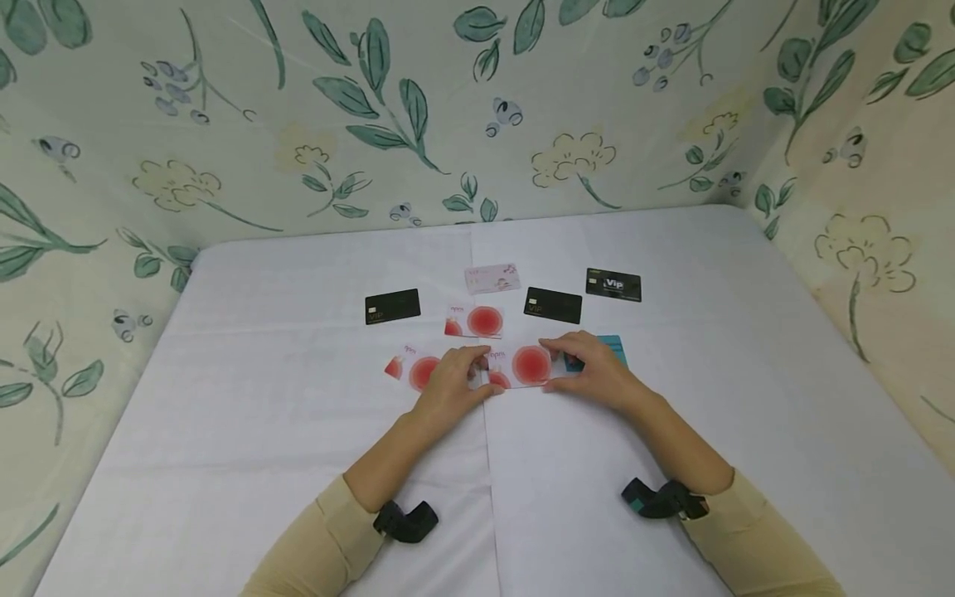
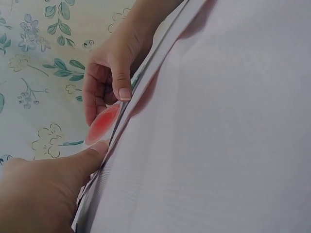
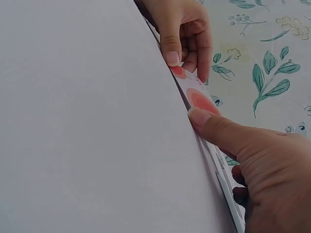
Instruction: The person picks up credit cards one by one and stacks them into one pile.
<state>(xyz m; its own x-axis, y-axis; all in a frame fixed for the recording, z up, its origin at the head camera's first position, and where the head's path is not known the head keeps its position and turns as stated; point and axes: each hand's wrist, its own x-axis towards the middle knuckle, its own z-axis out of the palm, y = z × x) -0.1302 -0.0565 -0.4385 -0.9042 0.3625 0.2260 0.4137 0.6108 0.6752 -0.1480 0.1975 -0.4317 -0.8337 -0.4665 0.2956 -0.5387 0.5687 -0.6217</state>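
Between both hands is a white card with red circles (image 1: 531, 366), lying near-flat at the table; whether it touches the cloth I cannot tell. My left hand (image 1: 450, 383) grips its left end, thumb at the near corner and fingers at the far one. On the right end my right hand (image 1: 600, 375) does the same, its thumb on the near edge in the right wrist view. A similar red-and-white card (image 1: 422, 371) lies partly hidden behind the left hand. Behind the right hand, a teal card (image 1: 615, 345) shows in part.
Beyond the hands lie another red-circle card (image 1: 483, 320), a pale pink card (image 1: 492, 279) and black VIP cards (image 1: 392, 306), one at left, one (image 1: 553, 305) near the middle, one (image 1: 613, 284) at right. White cloth covers the table (image 1: 261, 414); leaf-patterned fabric (image 1: 418, 99) hangs around it.
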